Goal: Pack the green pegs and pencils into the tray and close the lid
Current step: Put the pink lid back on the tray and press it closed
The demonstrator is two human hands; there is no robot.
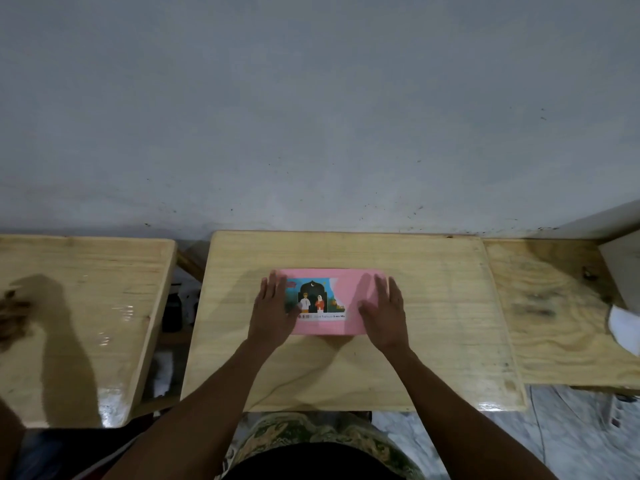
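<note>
A pink tray (343, 289) with its lid down lies in the middle of the wooden desk (433, 306). The lid carries a colourful picture of two figures under an arch. My left hand (272, 311) rests flat on the lid's left end, fingers spread. My right hand (384, 311) lies flat on the lid's right end, fingers together and extended. Neither hand grips anything. No green pegs or pencils are visible; the inside of the tray is hidden by the lid.
A second wooden desk (86, 306) stands to the left across a gap, with another person's hand (14, 317) at its far left edge. A plywood board (554, 306) adjoins the right side, with a white object (625, 327) at its right edge. A grey wall (311, 116) stands behind.
</note>
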